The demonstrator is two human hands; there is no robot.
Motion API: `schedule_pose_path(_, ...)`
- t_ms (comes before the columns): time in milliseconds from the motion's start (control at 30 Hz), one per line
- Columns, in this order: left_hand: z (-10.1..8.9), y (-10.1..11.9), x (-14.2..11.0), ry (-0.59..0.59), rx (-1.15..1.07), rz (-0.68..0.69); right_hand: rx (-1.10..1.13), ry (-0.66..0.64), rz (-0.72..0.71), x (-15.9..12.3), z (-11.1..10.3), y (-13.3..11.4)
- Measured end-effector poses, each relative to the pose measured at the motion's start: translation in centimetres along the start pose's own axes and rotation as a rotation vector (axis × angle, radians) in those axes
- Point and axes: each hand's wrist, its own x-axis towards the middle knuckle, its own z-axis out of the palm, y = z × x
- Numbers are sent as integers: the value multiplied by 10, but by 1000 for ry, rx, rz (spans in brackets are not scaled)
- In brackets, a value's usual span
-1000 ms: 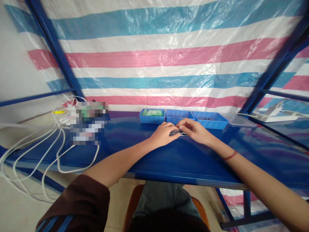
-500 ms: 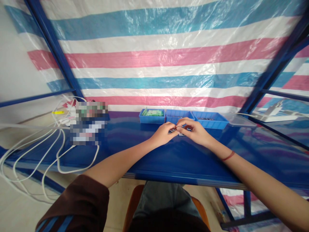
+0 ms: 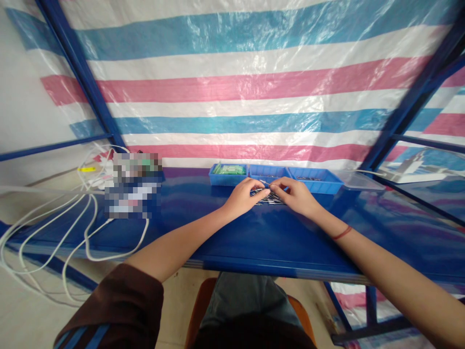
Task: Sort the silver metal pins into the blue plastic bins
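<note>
Over a loose pile of slim, shiny metal pieces [image 3: 271,198], my left hand [image 3: 244,198] and my right hand [image 3: 297,198] meet almost fingertip to fingertip. Between them runs a small thin metal piece [image 3: 264,183], pinched at either end by thumb and fingers. Its exact kind is too small to make out. The pile lies on the blue tabletop [image 3: 232,237], partly covered by my fingers. Just behind my hands stand a blue bin with green packets [image 3: 229,169], a middle blue bin [image 3: 269,169] and a right blue bin [image 3: 319,185], the last two holding small metal parts.
White cables [image 3: 94,242] loop over the table's left side near a blurred-out patch [image 3: 132,194]. A clear plastic lid [image 3: 363,181] lies right of the bins. Blue frame posts [image 3: 83,72] flank a striped plastic sheet [image 3: 232,92] at the back.
My hands have drawn slightly apart, and the thin metal piece between the fingertips now shows. More of the pile beneath is uncovered.
</note>
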Motion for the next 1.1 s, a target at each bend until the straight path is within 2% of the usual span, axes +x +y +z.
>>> schedule_pose_path(100, 0, -2, -2, -88, 122, 45, 116, 157, 217, 4, -5, 19)
schedule_pose_path(233, -2, -3, -6, -242, 336, 43, 347, 404, 512, 8, -23, 46)
schedule_pose_path(333, -2, -3, -7, -353, 398, 2, 448, 477, 571, 7, -35, 58)
schedule_pose_path(433, -3, -2, -7, -396, 417, -5, 478, 481, 597, 7, -39, 58)
schedule_pose_path(600, -4, 0, -6, -374, 425, 39, 360, 347, 505, 7, -29, 39)
schedule_pose_path(667, -3, 0, -7, -366, 435, 58, 239, 237, 438, 7, -23, 30)
schedule_pose_path(767, -3, -1, -7, -301, 445, 92, 82, 33, 240, 4, -15, 20)
schedule_pose_path(833, -2, -2, -5, -221, 392, 111, 62, -105, 105, 0, -9, 13)
schedule_pose_path(900, -2, -1, -4, -145, 272, 123, 80, -211, 30, -3, -3, 7)
schedule_pose_path(1000, -2, 1, -1, -63, 78, 97, 105, -260, 4, -6, 6, 1)
schedule_pose_path(1100, -1, 1, 0, 13, -18, 30, 165, -212, 32, -5, 9, 0)
